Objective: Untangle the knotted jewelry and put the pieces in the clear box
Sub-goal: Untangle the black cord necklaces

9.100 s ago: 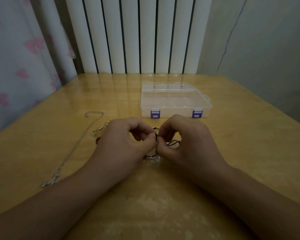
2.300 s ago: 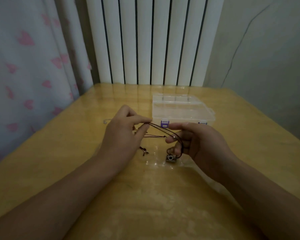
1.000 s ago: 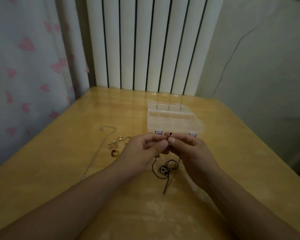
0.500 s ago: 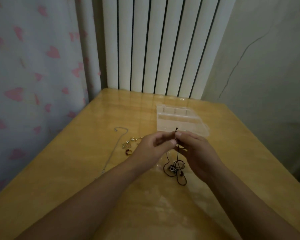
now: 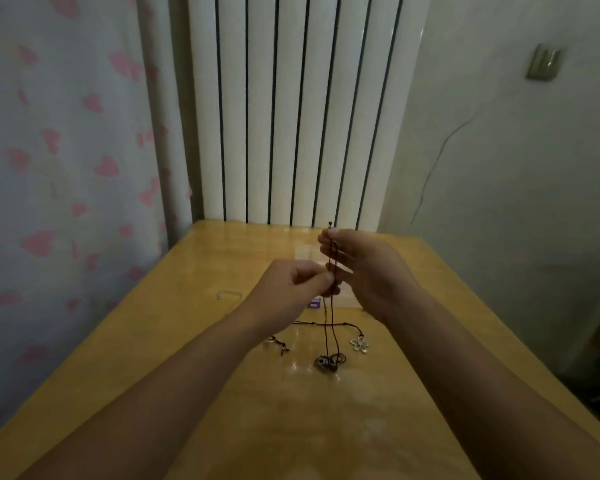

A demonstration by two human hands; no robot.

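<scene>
The right hand [image 5: 368, 268] pinches the dark cord [image 5: 328, 320] high; the left hand [image 5: 297, 285] pinches it lower; its pendant [image 5: 324, 363] rests mid-tabletop; untangling continues; next, free the strands, then open the clear box [image 5: 340, 299].

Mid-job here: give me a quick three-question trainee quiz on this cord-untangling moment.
1. True or false: the pendant hangs clear of the table.
2. Which hand pinches the cord higher: A left, B right?
3. What lies right of the pendant?

Key: 1 false, it rests on the table. 2 B. 3 a flower charm.
</scene>
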